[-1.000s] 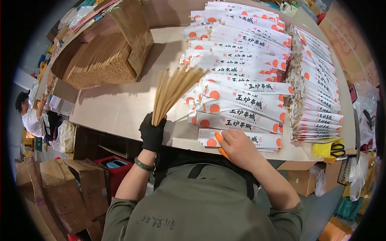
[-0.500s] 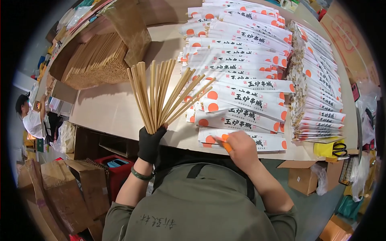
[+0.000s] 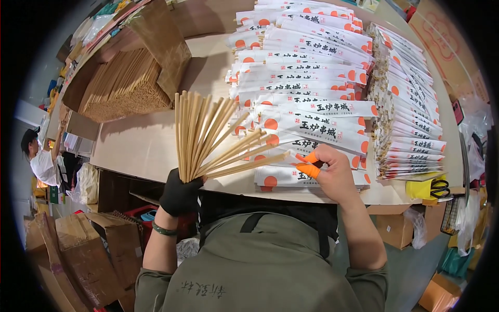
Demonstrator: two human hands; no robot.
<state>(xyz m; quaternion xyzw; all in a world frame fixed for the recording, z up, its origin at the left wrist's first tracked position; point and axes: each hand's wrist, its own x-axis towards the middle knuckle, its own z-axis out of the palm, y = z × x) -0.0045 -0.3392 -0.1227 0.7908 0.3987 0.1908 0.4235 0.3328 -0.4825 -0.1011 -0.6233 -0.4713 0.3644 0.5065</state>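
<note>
My left hand point(image 3: 181, 193), in a black fingerless glove, is closed round the lower ends of a fanned bundle of wooden chopsticks point(image 3: 208, 135). Their upper ends spread up and to the right. The thumb and a finger of my right hand point(image 3: 330, 169) wear orange finger covers and pinch together at the tips of the lowest chopsticks. A bit of white paper sleeve point(image 3: 295, 155) shows at that pinch; the fingers partly hide it. Under and behind the pinch lie white printed paper sleeves with orange dots point(image 3: 317, 127), piled in overlapping rows.
An open cardboard box point(image 3: 179, 49) full of loose chopsticks point(image 3: 122, 86) lies at the table's far left. More sleeved chopsticks point(image 3: 410, 114) are stacked on the right, by black-handled scissors point(image 3: 440, 189) and a yellow item point(image 3: 417, 190). Another person point(image 3: 44, 158) stands far left.
The chopstick bundle has tilted and fanned wider to the right, with my left hand slightly lower. My right hand has moved up and right, and its fingers now meet the chopstick tips.
</note>
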